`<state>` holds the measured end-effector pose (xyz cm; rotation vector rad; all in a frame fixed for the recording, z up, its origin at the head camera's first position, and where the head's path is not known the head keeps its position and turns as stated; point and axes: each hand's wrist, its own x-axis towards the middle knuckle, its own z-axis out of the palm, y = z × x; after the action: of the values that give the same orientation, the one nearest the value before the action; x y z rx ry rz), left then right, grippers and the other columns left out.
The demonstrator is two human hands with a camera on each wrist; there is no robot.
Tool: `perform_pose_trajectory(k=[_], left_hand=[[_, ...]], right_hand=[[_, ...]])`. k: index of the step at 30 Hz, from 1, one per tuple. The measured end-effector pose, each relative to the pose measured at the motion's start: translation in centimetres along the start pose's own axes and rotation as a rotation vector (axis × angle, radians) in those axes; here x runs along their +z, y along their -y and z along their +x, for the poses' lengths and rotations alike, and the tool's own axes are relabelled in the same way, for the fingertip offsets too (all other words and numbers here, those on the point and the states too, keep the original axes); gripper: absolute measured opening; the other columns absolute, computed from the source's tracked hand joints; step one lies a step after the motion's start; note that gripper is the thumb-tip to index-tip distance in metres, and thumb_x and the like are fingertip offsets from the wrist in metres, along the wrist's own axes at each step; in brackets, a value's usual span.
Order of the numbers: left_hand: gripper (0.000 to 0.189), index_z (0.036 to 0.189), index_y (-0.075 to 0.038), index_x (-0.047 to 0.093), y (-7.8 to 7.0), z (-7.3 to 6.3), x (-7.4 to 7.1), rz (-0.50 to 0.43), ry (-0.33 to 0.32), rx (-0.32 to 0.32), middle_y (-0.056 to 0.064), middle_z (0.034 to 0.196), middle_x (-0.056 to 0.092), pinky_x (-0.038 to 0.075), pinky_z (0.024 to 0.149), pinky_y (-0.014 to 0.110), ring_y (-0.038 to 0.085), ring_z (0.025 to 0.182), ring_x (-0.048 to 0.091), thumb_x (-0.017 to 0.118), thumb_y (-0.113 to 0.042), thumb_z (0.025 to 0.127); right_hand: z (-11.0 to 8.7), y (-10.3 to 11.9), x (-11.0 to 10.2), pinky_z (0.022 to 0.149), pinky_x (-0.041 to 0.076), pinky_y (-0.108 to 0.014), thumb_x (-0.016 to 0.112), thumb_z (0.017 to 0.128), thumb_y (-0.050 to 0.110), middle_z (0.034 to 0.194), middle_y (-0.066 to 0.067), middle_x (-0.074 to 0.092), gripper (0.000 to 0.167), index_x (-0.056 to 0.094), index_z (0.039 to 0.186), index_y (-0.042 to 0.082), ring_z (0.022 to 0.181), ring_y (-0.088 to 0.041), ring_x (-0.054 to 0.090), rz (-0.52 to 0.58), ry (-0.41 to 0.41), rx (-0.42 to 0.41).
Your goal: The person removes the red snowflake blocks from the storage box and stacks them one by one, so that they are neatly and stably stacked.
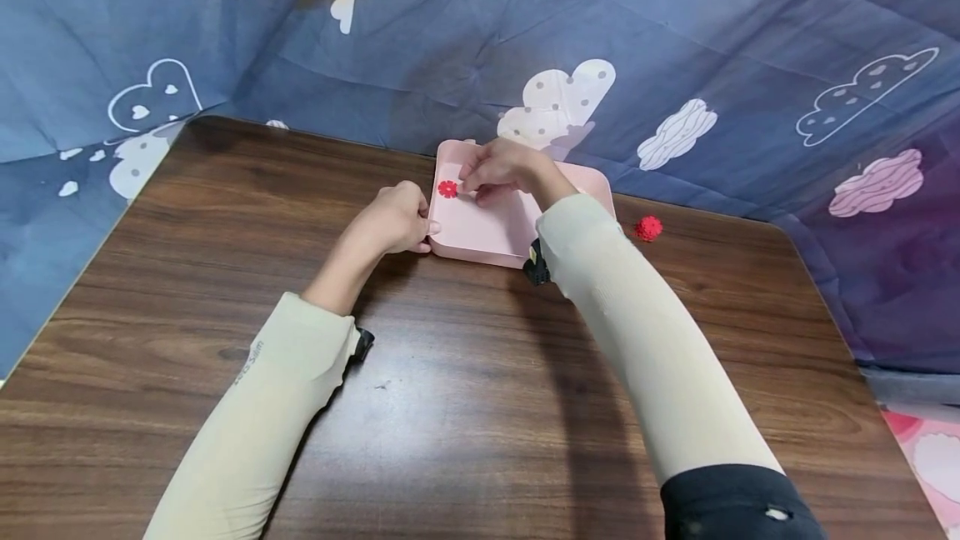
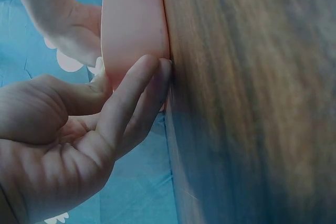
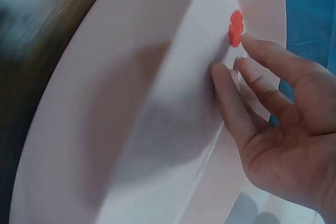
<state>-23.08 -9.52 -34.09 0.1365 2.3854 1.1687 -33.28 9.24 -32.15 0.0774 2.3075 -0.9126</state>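
A shallow pink tray (image 1: pixel 480 256) lies near the far edge of the table. My left hand (image 1: pixel 393 219) grips its near left corner, thumb on the rim and fingers against the outer wall (image 2: pixel 134 30). Inside the tray, toward its left end, is a small red flower-shaped piece (image 1: pixel 447 189). Over the tray floor, my right hand (image 1: pixel 504 172) has its fingers loosely bent, with one fingertip right at the edge of the red piece (image 3: pixel 236 29). In the right wrist view the piece shows beyond the fingertips (image 3: pixel 218 72), not between them.
A small cluster of red flower-shaped pieces (image 1: pixel 648 228) sits on the wooden table (image 1: pixel 450 407), to the right of the tray. Behind the table hangs a blue curtain (image 1: pixel 420 48) with cloud prints, close to the tray's far side.
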Motion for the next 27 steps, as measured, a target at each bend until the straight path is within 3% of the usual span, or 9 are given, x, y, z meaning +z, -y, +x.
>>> perform_pose_trajectory(k=[6, 16, 24, 27], left_hand=[[0.019, 0.118, 0.01, 0.067, 0.0, 0.1, 0.1, 0.03, -0.004, 0.009, 0.024, 0.12, 0.066, 0.069, 0.076, 0.019, 0.01, 0.075, 0.069, 0.062, -0.005, 0.106], [0.019, 0.117, 0.008, 0.069, -0.1, 0.1, 0.1, 0.057, 0.006, 0.0, 0.022, 0.118, 0.066, 0.068, 0.077, 0.019, 0.01, 0.075, 0.071, 0.063, -0.007, 0.107], [0.021, 0.12, 0.009, 0.068, -0.2, 0.0, 0.0, 0.08, -0.002, 0.018, 0.023, 0.119, 0.068, 0.068, 0.078, 0.019, 0.009, 0.076, 0.07, 0.062, -0.006, 0.107], [0.023, 0.123, 0.01, 0.067, -0.2, -0.1, -0.1, 0.058, -0.001, 0.018, 0.024, 0.121, 0.066, 0.068, 0.078, 0.019, 0.011, 0.078, 0.071, 0.061, -0.006, 0.107]], right_hand=[[0.1, 1.2, 0.5, 0.08, 0.07, -0.026, 0.076, 0.098, 0.009, 0.086, -0.002, 0.064, 0.018, 0.064, 0.111, 0.007, 0.078, -0.013, 0.065, -0.042, -0.013, 0.022], [0.5, 1.8, 1.3, 0.066, 0.059, -0.019, 0.085, 0.094, 0.031, 0.084, 0.001, 0.06, 0.024, 0.067, 0.094, 0.015, 0.077, -0.011, 0.06, -0.282, -0.104, -0.005], [0.5, 1.8, 1.5, 0.066, 0.065, -0.021, 0.088, 0.091, 0.021, 0.066, 0.004, 0.063, 0.022, 0.069, 0.095, 0.012, 0.067, -0.008, 0.062, -0.224, -0.126, 0.013], [0.5, 1.9, 1.4, 0.07, 0.065, -0.023, 0.088, 0.091, 0.021, 0.065, 0.005, 0.064, 0.022, 0.07, 0.095, 0.011, 0.066, -0.007, 0.063, -0.249, -0.127, 0.008]])
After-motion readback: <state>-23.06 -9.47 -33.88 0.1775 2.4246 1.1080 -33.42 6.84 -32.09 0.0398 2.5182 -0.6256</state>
